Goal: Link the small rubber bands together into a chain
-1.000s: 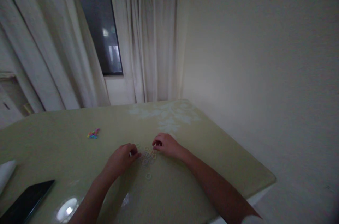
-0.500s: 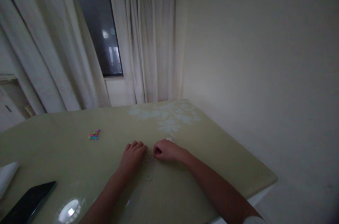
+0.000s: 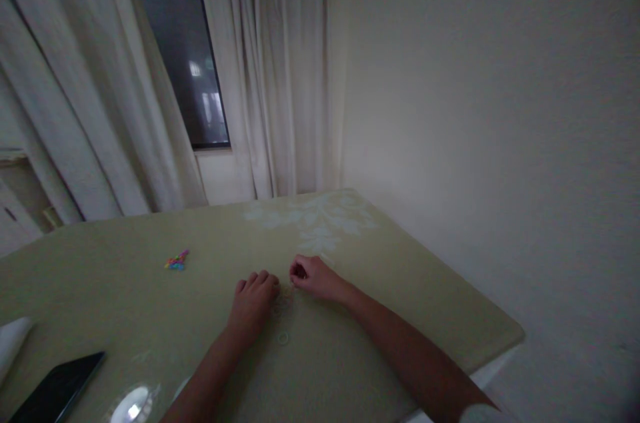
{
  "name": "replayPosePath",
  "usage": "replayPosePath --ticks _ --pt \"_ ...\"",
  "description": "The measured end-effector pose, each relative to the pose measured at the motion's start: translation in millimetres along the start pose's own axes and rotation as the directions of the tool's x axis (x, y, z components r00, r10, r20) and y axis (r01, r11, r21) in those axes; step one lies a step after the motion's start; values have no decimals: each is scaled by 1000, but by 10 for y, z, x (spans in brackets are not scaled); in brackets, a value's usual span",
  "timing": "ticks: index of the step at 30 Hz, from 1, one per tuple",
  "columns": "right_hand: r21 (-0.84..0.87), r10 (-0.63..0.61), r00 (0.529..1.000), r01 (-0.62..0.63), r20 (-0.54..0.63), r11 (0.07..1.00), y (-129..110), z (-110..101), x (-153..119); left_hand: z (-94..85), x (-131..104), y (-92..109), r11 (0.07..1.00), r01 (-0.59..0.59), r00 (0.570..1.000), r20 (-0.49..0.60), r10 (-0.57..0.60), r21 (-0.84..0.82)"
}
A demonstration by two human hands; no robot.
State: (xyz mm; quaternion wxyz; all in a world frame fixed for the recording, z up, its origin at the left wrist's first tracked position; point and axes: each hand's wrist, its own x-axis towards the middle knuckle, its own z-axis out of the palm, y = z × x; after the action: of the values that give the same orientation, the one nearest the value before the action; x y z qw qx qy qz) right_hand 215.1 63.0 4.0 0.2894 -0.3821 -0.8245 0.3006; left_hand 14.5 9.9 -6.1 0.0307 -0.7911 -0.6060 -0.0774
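My left hand (image 3: 254, 300) rests on the table, its fingers spread a little and bent, the tips touching the edge of a small pile of pale, see-through rings (image 3: 283, 303). Just past the pile, my right hand (image 3: 316, 276) is closed in a pinch with thumb and forefinger curled together. Whatever lies between those fingertips is too small to make out. One loose ring (image 3: 283, 338) lies nearer to me, apart from the pile.
A little heap of bright coloured pieces (image 3: 177, 260) sits to the left on the greenish table (image 3: 400, 316). At the lower left are a black flat device (image 3: 57, 386) and a white object (image 3: 13, 343). A wall (image 3: 475, 143) runs along the right side.
My right hand has lifted slightly away from me, off the rings. My left hand has stayed nearly in place beside the pile. The view has tilted a little.
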Motion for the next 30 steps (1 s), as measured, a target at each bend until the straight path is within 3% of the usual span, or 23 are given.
replayPosePath --ticks 4,12,16,18,21,26,30 --pt "115 3 999 1 -38 993 3 89 22 -27 4 33 1000 0 1000 12 0 19" --pt "169 -11 994 30 -108 985 -59 104 17 -55 -25 80 1000 2 999 49 -4 31" --pt "183 -3 990 29 -144 983 -68 85 24 -20 -35 52 999 38 998 -47 -39 -30" --pt "180 11 986 19 -165 983 -73 75 27 -35 -23 27 981 77 991 -98 -95 -178" --pt "197 10 983 27 -182 980 -81 72 28 -75 2 -7 893 55 987 -111 -117 -446" --pt "234 -38 980 85 -196 968 -91 82 22 -92 10 -32 588 -100 976 -193 -97 -803" --pt "253 -35 978 87 -205 963 -87 85 23 -93 8 -51 579 -105 967 -218 -130 -808"
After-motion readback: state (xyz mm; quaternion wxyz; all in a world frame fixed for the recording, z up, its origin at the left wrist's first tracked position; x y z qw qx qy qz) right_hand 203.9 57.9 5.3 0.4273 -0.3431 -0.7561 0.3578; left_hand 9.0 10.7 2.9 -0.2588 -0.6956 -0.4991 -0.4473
